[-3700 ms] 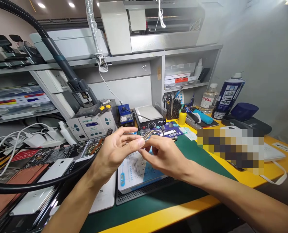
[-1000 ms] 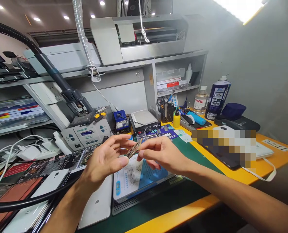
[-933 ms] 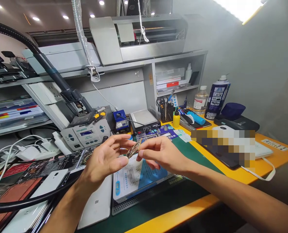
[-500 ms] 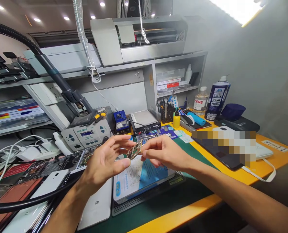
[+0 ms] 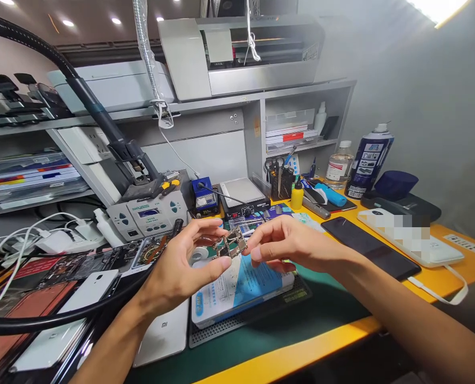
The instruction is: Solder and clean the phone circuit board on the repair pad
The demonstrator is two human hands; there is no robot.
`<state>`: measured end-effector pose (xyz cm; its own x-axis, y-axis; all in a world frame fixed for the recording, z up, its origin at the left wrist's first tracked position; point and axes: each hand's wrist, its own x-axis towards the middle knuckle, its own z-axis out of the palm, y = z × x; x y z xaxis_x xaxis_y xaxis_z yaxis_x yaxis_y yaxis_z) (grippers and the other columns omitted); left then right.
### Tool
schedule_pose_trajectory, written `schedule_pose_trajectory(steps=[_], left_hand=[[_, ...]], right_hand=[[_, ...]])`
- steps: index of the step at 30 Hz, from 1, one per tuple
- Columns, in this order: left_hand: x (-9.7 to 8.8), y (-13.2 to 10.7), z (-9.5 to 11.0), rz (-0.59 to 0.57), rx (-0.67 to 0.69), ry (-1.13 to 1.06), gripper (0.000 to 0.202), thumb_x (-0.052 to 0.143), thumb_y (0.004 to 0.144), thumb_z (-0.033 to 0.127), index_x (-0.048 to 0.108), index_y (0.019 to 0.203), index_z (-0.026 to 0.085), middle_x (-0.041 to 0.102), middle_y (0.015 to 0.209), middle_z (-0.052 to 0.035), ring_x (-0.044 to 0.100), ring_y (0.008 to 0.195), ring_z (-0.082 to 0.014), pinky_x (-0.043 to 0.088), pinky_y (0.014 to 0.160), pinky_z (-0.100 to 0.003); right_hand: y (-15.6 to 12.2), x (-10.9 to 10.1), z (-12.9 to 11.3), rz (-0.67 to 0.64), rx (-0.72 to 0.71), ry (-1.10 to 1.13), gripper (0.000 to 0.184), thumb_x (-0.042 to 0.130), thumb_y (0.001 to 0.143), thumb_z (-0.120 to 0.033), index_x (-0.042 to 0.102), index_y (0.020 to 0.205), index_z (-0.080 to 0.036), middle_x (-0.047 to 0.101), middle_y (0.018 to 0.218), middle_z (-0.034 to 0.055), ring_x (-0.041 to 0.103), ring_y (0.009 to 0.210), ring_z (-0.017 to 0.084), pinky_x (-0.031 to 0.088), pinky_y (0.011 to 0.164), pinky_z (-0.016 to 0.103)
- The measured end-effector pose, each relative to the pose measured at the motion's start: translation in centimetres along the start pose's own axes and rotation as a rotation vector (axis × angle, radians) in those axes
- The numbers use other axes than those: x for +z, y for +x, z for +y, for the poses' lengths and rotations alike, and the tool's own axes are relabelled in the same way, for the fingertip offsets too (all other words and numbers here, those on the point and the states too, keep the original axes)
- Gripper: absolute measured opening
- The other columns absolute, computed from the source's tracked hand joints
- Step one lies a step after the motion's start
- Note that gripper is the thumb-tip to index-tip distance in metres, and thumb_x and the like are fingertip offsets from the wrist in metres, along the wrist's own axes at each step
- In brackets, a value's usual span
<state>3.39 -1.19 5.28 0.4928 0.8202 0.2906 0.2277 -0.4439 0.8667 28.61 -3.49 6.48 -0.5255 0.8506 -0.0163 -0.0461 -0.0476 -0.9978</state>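
My left hand (image 5: 185, 261) holds a small phone circuit board (image 5: 231, 244) between thumb and fingers, tilted above a white and blue box (image 5: 241, 288). The board has an irregular outline, dense with tiny parts and shiny metal shields. Close to its right edge is my right hand (image 5: 289, 245), fingers loosely curled, thumb and index slightly apart. Whether a fingertip still touches the board I cannot tell. The box lies on a dark perforated plate (image 5: 217, 333) over a green mat (image 5: 321, 320).
At the left are phones, a white Mi phone back (image 5: 163, 338), a thick black hose (image 5: 73, 322) and a hot-air station (image 5: 145, 216). Behind stand a flat heating plate (image 5: 241, 192) and a tool holder (image 5: 280, 184). A black phone (image 5: 365, 245) and a spray can (image 5: 369, 162) are at right.
The circuit board has turned so that more of its face shows. My right hand's fingertips have come away slightly from its edge. The camera view has shifted a little.
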Motion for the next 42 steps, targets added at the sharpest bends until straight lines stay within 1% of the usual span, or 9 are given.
schedule_pose_trajectory(steps=[7,13,17,22,28,31,35,39,42], left_hand=[[0.1,0.2,-0.2,0.011,-0.017,0.018,0.057,0.079,0.081,0.042,0.054,0.129,0.025,0.065,0.126,-0.0081,0.06,0.121,-0.0268,0.043,0.108,-0.047],[0.1,0.1,-0.1,-0.001,-0.029,0.001,0.058,0.079,0.081,0.044,0.053,0.129,0.025,0.065,0.126,-0.008,0.059,0.121,-0.0262,0.042,0.109,-0.047],[0.1,0.1,-0.1,-0.004,-0.041,-0.029,0.059,0.08,0.08,0.044,0.053,0.129,0.024,0.065,0.125,-0.0092,0.059,0.12,-0.0266,0.041,0.109,-0.049],[0.2,0.4,0.2,-0.014,-0.099,-0.108,0.06,0.081,0.078,0.045,0.055,0.126,0.02,0.067,0.122,-0.012,0.061,0.117,-0.0285,0.044,0.105,-0.051],[0.1,0.7,0.9,0.0,-0.165,-0.196,0.064,0.081,0.074,0.045,0.056,0.124,0.015,0.069,0.118,-0.0155,0.063,0.116,-0.0306,0.048,0.1,-0.049],[0.1,0.7,1.0,0.014,-0.177,-0.196,0.062,0.081,0.073,0.043,0.057,0.123,0.015,0.07,0.117,-0.0151,0.064,0.116,-0.0309,0.048,0.1,-0.049],[0.4,0.8,0.9,0.073,-0.183,-0.144,0.061,0.083,0.072,0.044,0.06,0.121,0.016,0.07,0.117,-0.0149,0.064,0.116,-0.0317,0.046,0.103,-0.051],[1.0,1.0,0.7,0.157,-0.204,-0.091,0.064,0.083,0.072,0.047,0.059,0.122,0.016,0.07,0.118,-0.0158,0.064,0.115,-0.0324,0.048,0.1,-0.051],[1.4,1.0,0.6,0.193,-0.217,-0.075,0.07,0.085,0.069,0.048,0.057,0.124,0.015,0.069,0.119,-0.0167,0.065,0.113,-0.0324,0.049,0.099,-0.05]], right_hand=[[0.3,0.3,-0.2,-0.014,0.068,0.055,0.014,0.081,0.077,-0.025,0.074,0.075,-0.014,0.069,0.063,-0.0028,0.045,0.04,0.003,0.031,0.037,0.017],[0.2,0.5,-0.3,-0.015,0.093,0.045,0.014,0.08,0.079,-0.025,0.073,0.074,-0.014,0.059,0.048,-0.006,0.048,0.039,0.005,0.028,0.035,0.016],[0.3,0.4,-0.4,-0.012,0.098,0.037,0.015,0.08,0.08,-0.026,0.072,0.074,-0.014,0.061,0.052,-0.0052,0.049,0.039,0.005,0.028,0.034,0.015],[0.5,0.4,-0.2,-0.011,0.092,0.034,0.018,0.081,0.079,-0.029,0.073,0.077,-0.013,0.07,0.068,-0.0007,0.049,0.039,0.003,0.027,0.034,0.017],[0.4,0.4,0.0,-0.006,0.085,0.022,0.02,0.078,0.082,-0.03,0.072,0.072,-0.014,0.056,0.047,-0.0053,0.043,0.039,0.005,0.028,0.037,0.017],[0.5,0.7,0.2,0.0,0.084,-0.075,0.023,0.078,0.081,-0.035,0.073,0.074,-0.014,0.054,0.047,-0.0047,0.042,0.04,0.006,0.03,0.037,0.018],[1.1,2.1,1.4,0.087,-0.007,-0.233,0.03,0.078,0.079,-0.044,0.076,0.084,-0.014,0.066,0.067,0.0012,0.048,0.044,0.008,0.036,0.038,0.021],[1.6,4.3,3.1,0.215,-0.11,-0.326,0.023,0.073,0.084,-0.038,0.077,0.083,-0.016,0.059,0.06,-0.0017,0.043,0.047,0.008,0.031,0.042,0.022],[1.7,5.4,3.8,0.279,-0.18,-0.376,0.017,0.073,0.084,-0.032,0.078,0.081,-0.016,0.059,0.061,-0.0017,0.041,0.052,0.009,0.029,0.046,0.024]])
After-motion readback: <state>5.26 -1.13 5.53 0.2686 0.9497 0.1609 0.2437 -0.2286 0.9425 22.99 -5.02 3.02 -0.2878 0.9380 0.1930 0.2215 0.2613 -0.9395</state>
